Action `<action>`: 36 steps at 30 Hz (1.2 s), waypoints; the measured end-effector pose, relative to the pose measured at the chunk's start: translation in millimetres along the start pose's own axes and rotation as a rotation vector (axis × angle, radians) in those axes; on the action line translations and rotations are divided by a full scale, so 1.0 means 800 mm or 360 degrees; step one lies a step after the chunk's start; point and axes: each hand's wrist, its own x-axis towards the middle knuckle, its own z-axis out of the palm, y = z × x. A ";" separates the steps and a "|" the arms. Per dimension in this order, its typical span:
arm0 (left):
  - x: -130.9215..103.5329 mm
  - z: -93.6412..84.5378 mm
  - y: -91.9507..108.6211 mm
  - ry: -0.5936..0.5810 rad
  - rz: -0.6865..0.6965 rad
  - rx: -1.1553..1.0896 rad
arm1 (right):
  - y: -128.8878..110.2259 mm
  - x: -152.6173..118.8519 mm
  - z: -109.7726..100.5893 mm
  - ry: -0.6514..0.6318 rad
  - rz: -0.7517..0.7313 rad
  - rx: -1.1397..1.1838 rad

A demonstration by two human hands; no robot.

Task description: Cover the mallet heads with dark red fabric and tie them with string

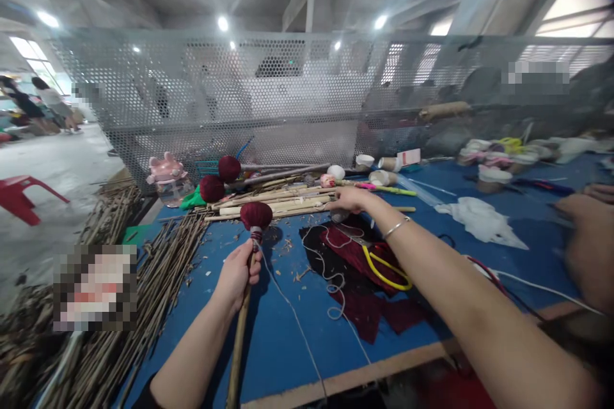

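My left hand is closed round a wooden mallet, just below its dark red cloth-covered head. String is wound at the neck, and a loose end trails down to the table's front edge. Farther off, my right hand has its fingers curled over a small grey ball of string; the fingers partly hide it. Beneath lie pieces of dark red cloth and black cloth, with loose loops of string across them. Yellow-handled scissors rest on the cloth near my right forearm.
Pale sticks and two dark red balls lie at the back. Thin twigs are heaped at left, beside a pink-lidded jar. A perforated metal screen closes off the back. Another person's hand is at right, near crumpled white material.
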 end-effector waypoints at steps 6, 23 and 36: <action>0.000 0.002 -0.001 -0.0037 -0.0024 0.0009 | -0.014 0.013 0.020 -0.0118 -0.0118 -0.0194; -0.005 0.009 0.002 -0.0046 -0.0076 0.0048 | -0.113 0.087 0.074 0.0335 -0.0276 -0.0133; -0.004 0.007 -0.009 0.0158 0.0231 0.0501 | -0.148 -0.144 0.130 -0.1057 -0.0034 0.2074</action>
